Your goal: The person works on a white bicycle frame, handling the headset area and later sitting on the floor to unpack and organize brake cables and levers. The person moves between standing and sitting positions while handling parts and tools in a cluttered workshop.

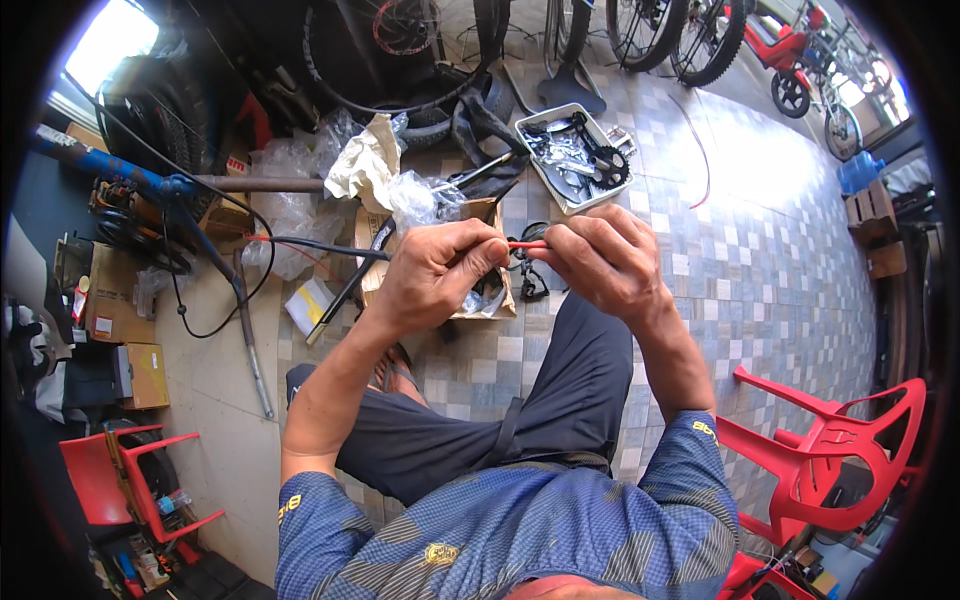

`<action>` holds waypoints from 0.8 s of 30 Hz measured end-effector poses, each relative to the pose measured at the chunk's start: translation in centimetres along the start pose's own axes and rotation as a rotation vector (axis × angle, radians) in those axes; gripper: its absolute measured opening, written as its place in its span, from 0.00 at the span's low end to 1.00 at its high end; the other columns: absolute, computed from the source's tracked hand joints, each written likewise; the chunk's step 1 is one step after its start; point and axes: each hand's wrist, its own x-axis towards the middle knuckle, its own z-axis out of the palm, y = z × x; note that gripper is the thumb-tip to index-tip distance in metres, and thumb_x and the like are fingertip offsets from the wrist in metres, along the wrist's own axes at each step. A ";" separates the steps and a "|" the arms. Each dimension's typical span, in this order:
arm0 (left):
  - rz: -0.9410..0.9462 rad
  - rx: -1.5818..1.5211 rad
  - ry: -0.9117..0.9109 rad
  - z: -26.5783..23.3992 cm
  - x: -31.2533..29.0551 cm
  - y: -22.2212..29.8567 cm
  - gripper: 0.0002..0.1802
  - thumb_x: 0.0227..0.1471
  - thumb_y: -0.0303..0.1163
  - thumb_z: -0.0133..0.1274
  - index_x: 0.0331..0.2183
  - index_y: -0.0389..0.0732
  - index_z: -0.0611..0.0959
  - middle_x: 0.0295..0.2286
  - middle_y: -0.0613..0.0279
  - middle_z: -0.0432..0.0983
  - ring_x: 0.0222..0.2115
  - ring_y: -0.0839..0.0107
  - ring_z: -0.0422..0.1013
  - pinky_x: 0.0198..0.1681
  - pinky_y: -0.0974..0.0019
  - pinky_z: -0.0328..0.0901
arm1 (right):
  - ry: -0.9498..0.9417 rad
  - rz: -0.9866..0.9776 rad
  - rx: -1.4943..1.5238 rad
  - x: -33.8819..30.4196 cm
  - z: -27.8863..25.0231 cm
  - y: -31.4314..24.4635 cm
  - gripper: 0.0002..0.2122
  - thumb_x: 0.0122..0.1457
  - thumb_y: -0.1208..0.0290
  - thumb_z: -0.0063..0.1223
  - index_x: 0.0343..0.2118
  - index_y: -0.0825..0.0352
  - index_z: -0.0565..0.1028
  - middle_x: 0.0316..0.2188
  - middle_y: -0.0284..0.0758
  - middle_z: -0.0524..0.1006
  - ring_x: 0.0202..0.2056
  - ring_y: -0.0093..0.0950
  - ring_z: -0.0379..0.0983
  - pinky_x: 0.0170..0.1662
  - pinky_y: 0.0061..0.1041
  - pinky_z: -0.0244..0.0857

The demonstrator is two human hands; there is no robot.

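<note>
Thin red wires [524, 244] stretch across the short gap between my two hands, in front of my body. My left hand [438, 272] is closed, thumb against bent fingers, gripping the wire's left part. A black cable [322, 246] runs out from behind that hand to the left; whether it joins the red wires is hidden by my fingers. My right hand [607, 262] pinches the right part of the red wires between thumb and fingers. Below my hands, an open cardboard box [488, 313] on the floor holds parts and plastic wrapping.
A white tray [571, 207] of metal bike parts lies beyond my right hand. At left, a blue work stand [120, 165] carries a looping cable. Bikes and wheels [648, 30] line the back. Red plastic chairs [835, 450] stand at lower right and a red chair [100, 480] at lower left.
</note>
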 end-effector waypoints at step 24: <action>-0.082 -0.261 0.415 4.6 -1.2 -1.3 0.12 0.66 0.33 0.51 0.34 0.36 0.84 0.25 0.73 0.75 0.26 0.86 0.65 0.28 0.76 0.61 | 0.370 0.308 0.036 1.1 5.5 -2.8 0.09 0.52 0.77 0.69 0.35 0.68 0.79 0.21 0.30 0.74 0.20 0.28 0.67 0.24 0.26 0.63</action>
